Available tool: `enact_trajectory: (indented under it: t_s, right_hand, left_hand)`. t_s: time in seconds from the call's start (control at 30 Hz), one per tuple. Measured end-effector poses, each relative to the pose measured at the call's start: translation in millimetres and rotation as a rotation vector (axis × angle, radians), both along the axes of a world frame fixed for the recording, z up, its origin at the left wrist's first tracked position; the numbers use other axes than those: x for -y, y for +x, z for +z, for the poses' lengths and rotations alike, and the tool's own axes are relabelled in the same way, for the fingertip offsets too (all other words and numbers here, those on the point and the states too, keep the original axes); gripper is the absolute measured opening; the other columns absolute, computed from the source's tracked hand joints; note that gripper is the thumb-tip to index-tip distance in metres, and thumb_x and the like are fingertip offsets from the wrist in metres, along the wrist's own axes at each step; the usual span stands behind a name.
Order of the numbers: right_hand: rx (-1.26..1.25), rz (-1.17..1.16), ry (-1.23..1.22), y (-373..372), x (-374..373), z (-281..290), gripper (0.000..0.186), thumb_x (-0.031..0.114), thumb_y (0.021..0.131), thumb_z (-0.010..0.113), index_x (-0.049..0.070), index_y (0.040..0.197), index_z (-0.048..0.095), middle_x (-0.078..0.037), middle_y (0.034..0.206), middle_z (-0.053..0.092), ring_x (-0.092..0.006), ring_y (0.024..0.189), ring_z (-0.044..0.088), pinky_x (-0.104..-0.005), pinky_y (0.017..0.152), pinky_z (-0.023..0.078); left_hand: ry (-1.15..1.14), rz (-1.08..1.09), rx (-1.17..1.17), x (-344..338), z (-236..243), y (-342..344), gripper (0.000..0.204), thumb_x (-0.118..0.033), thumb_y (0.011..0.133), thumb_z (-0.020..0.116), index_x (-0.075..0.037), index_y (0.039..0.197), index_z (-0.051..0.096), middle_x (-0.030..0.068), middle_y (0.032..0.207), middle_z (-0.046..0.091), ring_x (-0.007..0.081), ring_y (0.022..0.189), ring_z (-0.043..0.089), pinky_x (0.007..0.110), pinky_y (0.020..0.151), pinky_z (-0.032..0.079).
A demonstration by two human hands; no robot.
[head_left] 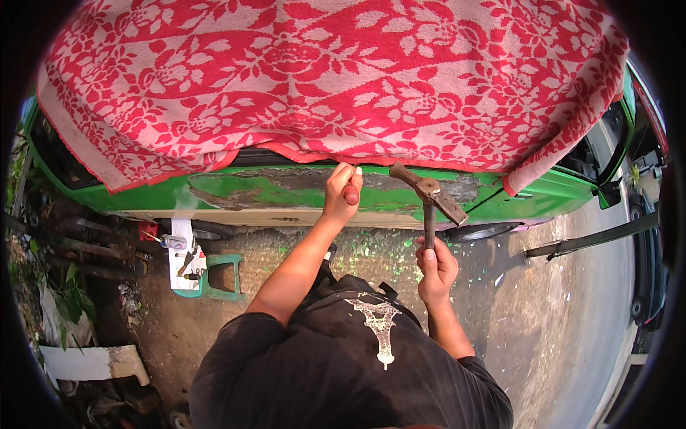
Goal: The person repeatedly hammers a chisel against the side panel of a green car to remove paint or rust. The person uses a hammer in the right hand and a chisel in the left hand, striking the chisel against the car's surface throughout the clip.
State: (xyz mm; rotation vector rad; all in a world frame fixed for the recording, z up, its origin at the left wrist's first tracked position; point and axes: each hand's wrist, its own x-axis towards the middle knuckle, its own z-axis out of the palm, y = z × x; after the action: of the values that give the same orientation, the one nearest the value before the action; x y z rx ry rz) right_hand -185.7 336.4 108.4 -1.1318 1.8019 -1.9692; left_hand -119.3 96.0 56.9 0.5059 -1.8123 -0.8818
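My left hand [337, 191] is closed around a tool with a red handle [351, 194], held up against the side of the green car [532, 199]. The tool's far end is hidden, so I cannot tell its kind. To the right, my right hand [437, 273] grips a hammer [429, 227] by its dark handle. The hammer's worn, brownish head is raised near the car panel, apart from the red handle. Around both hands the panel's paint is scraped, with patches of grey-brown [236, 189] showing between areas of green.
A red and pale pink floral cloth [321, 79] drapes over the car. At left, a green plastic stool [225, 277] stands by a white sheet [182, 250] with a can [174, 242] on it. Paint flakes litter the ground. A dark beam [593, 237] juts in from the right.
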Motion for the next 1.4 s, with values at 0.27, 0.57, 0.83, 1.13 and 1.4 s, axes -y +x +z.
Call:
enact_trajectory:
  t_s: [0.27,0.57,0.83,1.13,1.4]
  right_hand:
    - [-0.299,0.027,0.320,-6.8,0.1,-4.5,0.024,0.015,0.097,0.059,-0.002,0.113,0.064,-0.008,0.070,0.057,-0.0173,0.058,0.051,-0.0295,0.055,0.042]
    - [-0.370,-0.039,0.301,-3.7,8.3,-6.3,0.022,0.019,0.097,0.058,-0.001,0.106,0.066,-0.014,0.071,0.062,-0.0211,0.057,0.057,-0.0337,0.055,0.044]
    - [0.040,-0.051,0.274,-12.1,-27.3,-66.0,0.026,0.021,0.097,0.061,0.000,0.110,0.067,0.001,0.066,0.052,-0.0059,0.062,0.047,-0.0253,0.056,0.040]
    - [0.416,0.024,0.255,-5.7,-61.9,-97.1,0.025,0.020,0.097,0.061,-0.002,0.105,0.068,0.006,0.070,0.050,-0.0036,0.063,0.042,-0.0223,0.055,0.034]
    - [0.445,0.010,0.298,-8.1,-70.4,-90.7,0.025,0.022,0.098,0.061,-0.001,0.104,0.068,0.007,0.069,0.048,-0.0029,0.062,0.040,-0.0217,0.054,0.032]
  left_hand:
    - [0.097,0.035,-0.024,14.1,0.1,-13.8,0.036,-0.005,0.095,0.058,0.001,0.068,0.035,0.0052,0.068,0.036,0.0129,0.061,0.032,0.030,0.055,0.033]
    - [0.103,0.030,0.031,11.9,-2.6,-22.3,0.027,-0.004,0.089,0.061,0.003,0.071,0.042,0.0168,0.069,0.045,0.0313,0.062,0.044,0.038,0.060,0.040]
    - [0.026,-0.018,0.015,-9.2,-69.3,37.7,0.027,-0.005,0.094,0.060,0.003,0.073,0.045,0.0077,0.074,0.049,0.0176,0.064,0.044,0.031,0.060,0.039]
    - [-0.064,-0.099,-0.043,-36.4,-60.1,61.9,0.020,-0.001,0.091,0.060,0.004,0.076,0.049,0.0116,0.083,0.056,0.0219,0.068,0.053,0.030,0.064,0.045]
    - [-0.073,-0.143,-0.073,-17.8,-35.6,42.2,0.023,0.001,0.088,0.060,0.002,0.071,0.044,0.0122,0.082,0.056,0.0213,0.067,0.053,0.031,0.063,0.045]
